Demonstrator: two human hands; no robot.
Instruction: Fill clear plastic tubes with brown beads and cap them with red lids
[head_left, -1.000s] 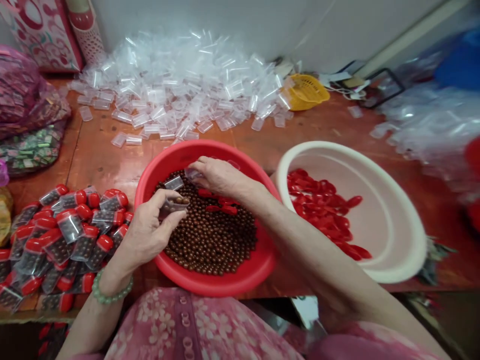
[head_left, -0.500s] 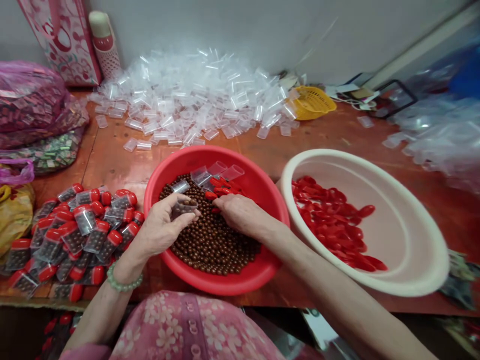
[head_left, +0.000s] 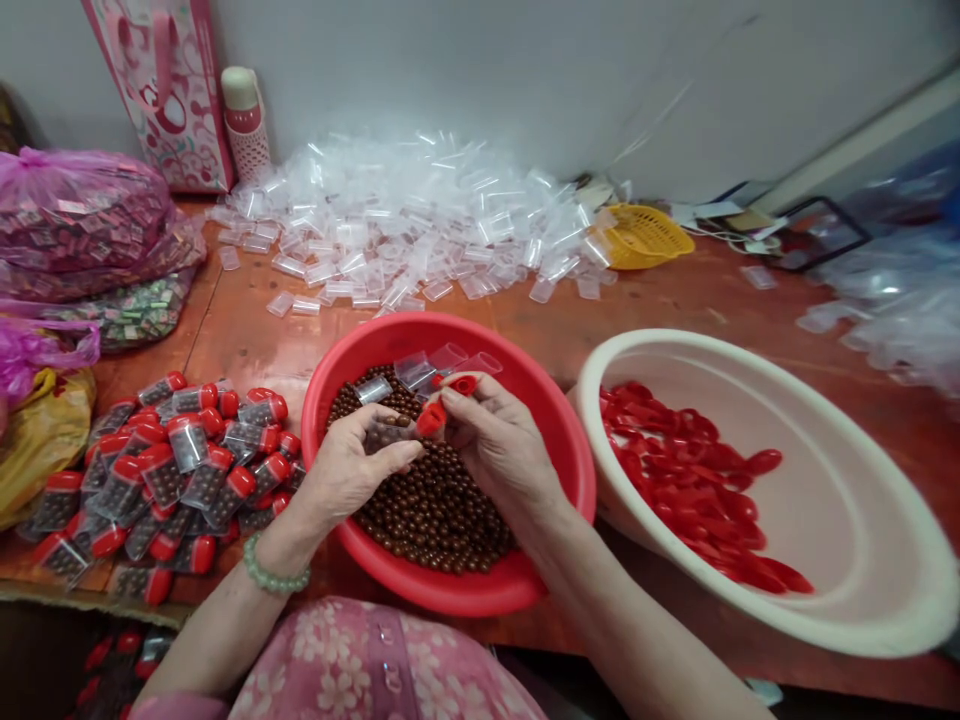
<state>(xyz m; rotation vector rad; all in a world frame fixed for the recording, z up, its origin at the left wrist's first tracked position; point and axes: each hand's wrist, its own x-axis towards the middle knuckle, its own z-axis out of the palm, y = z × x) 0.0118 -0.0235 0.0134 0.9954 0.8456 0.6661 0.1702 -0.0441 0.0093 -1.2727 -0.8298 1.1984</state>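
My left hand (head_left: 360, 465) is closed round a clear plastic tube (head_left: 390, 434) with some brown balls in it, its open end facing right. My right hand (head_left: 495, 430) pinches red caps; one red cap (head_left: 430, 418) is at the mouth of the tube and another red cap (head_left: 463, 384) sits up between the fingers. Whether the lower cap is seated in the tube, I cannot tell. Both hands are over a red basin (head_left: 465, 602) of small brown balls (head_left: 442, 520). Several clear tubes (head_left: 412, 370) lie on the balls at the back.
Filled, red-capped tubes (head_left: 202, 445) are heaped at left. On the right stands a white basin (head_left: 847, 630) with red caps (head_left: 690, 450). Behind lie a large pile of clear tubes (head_left: 420, 220) and a yellow basket (head_left: 645, 238). Plastic bags (head_left: 82, 220) stand at far left.
My right hand has risen from the balls with red caps and moved to the tube's mouth. My left hand still holds the tube. The view has shifted a little.
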